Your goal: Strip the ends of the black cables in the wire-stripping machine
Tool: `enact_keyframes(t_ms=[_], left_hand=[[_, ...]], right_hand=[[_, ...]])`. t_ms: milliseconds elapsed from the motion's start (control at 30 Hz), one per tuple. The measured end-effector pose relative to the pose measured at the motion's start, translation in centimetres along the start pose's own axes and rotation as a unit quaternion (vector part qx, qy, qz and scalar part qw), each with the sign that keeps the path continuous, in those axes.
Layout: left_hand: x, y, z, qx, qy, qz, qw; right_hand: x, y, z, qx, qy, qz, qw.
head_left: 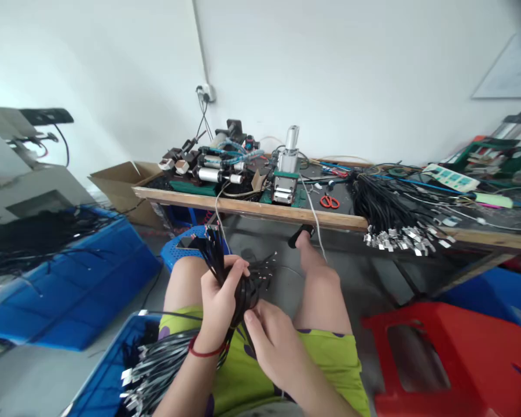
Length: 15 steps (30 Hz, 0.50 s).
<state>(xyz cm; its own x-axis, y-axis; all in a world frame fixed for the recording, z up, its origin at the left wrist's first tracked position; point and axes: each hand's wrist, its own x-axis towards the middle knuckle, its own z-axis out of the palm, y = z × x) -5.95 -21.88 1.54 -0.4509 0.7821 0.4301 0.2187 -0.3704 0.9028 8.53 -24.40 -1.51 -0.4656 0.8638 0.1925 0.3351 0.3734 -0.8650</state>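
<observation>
My left hand (pixel 220 294) is closed around a bundle of black cables (pixel 245 294) above my lap, its thumb pressed over them. Bare cable ends stick up past that hand and also out to its right. My right hand (pixel 267 333) is closed at the lower right side of the same bundle, thumb and fingers pinching black cable there. Exactly how many strands it grips is hidden. Below my left forearm lie more black cables with white connectors (pixel 145 376), partly over a blue bin (pixel 102 370).
A wood-edged bench (pixel 252 207) ahead bears a small press (pixel 286 168), orange-handled scissors (pixel 329 201) and a heap of black cables with white connectors (pixel 386 208). A red plastic stool (pixel 473 359) stands at right. Left are a large blue bin (pixel 113 272) and a cardboard box (pixel 125 188).
</observation>
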Motion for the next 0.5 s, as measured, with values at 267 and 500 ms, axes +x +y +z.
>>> enact_keyframes(t_ms=[267,500], left_hand=[[-2.2,3.9,0.9,-0.004,-0.018,0.087,0.996],[-3.6,4.1,0.2,-0.013,0.002,0.12,0.993]], right_hand=[[-1.7,-1.8,-0.4,0.131,0.083,-0.058,0.986],[-1.8,-0.5,1.7,0.12,0.143,-0.038,0.982]])
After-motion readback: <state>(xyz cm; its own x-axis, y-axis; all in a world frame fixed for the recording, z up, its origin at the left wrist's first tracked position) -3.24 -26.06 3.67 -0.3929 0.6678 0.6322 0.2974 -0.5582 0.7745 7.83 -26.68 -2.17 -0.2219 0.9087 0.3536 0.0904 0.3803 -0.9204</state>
